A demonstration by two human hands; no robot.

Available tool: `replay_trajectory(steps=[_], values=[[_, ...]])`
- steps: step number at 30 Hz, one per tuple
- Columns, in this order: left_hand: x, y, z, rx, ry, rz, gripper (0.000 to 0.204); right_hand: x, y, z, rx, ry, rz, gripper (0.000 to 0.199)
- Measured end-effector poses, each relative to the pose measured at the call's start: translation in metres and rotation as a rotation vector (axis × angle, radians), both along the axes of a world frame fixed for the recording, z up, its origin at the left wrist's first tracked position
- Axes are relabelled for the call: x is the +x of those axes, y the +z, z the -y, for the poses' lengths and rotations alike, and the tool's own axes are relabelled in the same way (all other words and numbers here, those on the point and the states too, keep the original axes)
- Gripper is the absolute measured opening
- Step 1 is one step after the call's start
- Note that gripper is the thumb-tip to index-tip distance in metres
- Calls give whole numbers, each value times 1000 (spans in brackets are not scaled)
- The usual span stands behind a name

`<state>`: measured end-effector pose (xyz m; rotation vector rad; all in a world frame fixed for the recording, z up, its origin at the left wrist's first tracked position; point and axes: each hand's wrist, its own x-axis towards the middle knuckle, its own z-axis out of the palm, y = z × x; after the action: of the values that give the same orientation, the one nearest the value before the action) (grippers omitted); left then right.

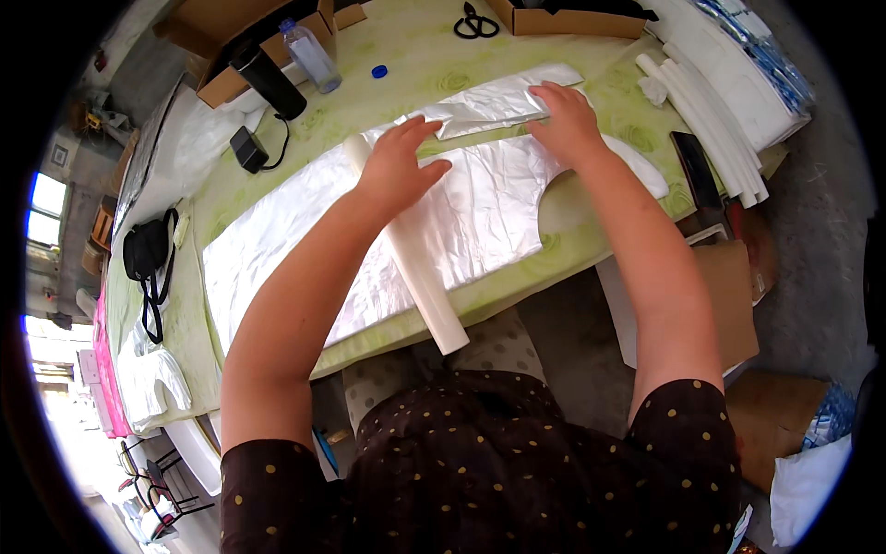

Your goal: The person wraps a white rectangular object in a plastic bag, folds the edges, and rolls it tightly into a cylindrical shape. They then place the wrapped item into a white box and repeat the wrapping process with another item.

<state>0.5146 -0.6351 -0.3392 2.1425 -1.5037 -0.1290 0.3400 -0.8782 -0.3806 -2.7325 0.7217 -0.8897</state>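
Note:
A shiny white plastic sheet with a rounded cutout on its right side lies across the table in front of me. Its far edge forms a folded-over strip. Across the sheet rests a cream-white tube, its near end jutting past the table edge. My left hand is over the upper part of the tube, thumb and fingers spread, hiding some of it. My right hand touches the right part of the strip, thumb and fingers apart. Neither hand is closed around anything.
Farther back are a clear bottle, a black cylinder, a blue cap, black scissors and a black adapter. Several white tubes and a phone lie right; a black pouch lies left.

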Motion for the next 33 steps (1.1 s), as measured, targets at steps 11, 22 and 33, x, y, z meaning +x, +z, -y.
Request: replay_trajectory(steps=[11,22,33], values=[[54,-19,77,324,89,39,73,50,-26,34,149,216,-69,34],[68,7,74,351,-46,130,88,47,-12,38,-82,133,201,20],[52,-4,111,36,174,-99,78,39,19,7,-28,522,400,25]])
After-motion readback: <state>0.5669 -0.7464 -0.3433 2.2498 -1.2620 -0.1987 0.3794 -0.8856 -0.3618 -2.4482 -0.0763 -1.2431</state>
